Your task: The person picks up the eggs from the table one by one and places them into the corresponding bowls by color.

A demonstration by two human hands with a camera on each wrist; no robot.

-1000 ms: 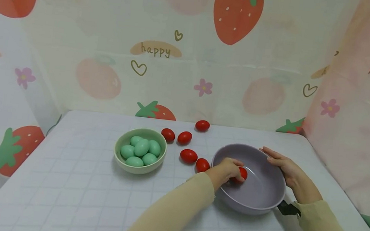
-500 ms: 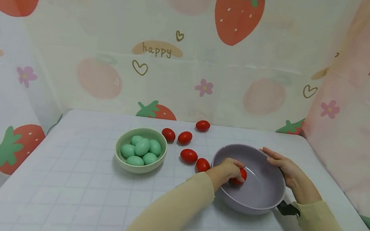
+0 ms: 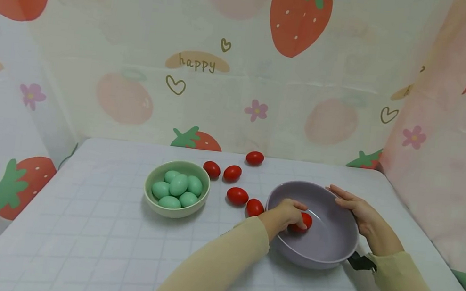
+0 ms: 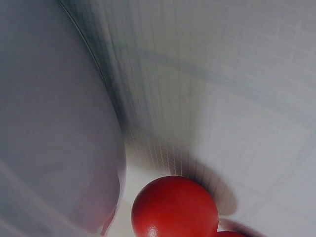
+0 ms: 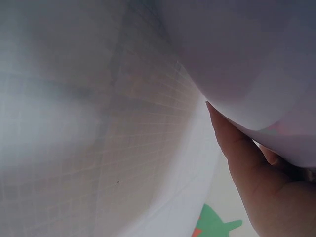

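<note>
In the head view, my left hand (image 3: 287, 216) reaches over the near-left rim of a purple-grey frying pan (image 3: 326, 231). Its fingers and thumb hold a glossy red egg (image 3: 306, 222) low inside the pan; the hand covers part of the egg. My right hand (image 3: 364, 216) rests on the pan's far-right side with fingers fairly straight along the rim. The right wrist view shows that hand's finger (image 5: 237, 148) against the outside of the pan wall (image 5: 232, 64). Close beside the pan in the left wrist view lies another red egg (image 4: 175, 207).
A pale green bowl (image 3: 148, 196) holding several mint-green eggs (image 3: 178, 185) stands left of the pan. Several red eggs (image 3: 237, 196) lie between bowl and pan, one (image 3: 255, 158) by the back edge. The pan's black handle (image 3: 361, 262) points towards the right forearm.
Almost nothing differs. The red egg under my left hand has shifted very slightly; both hands and the pan keep their places.
</note>
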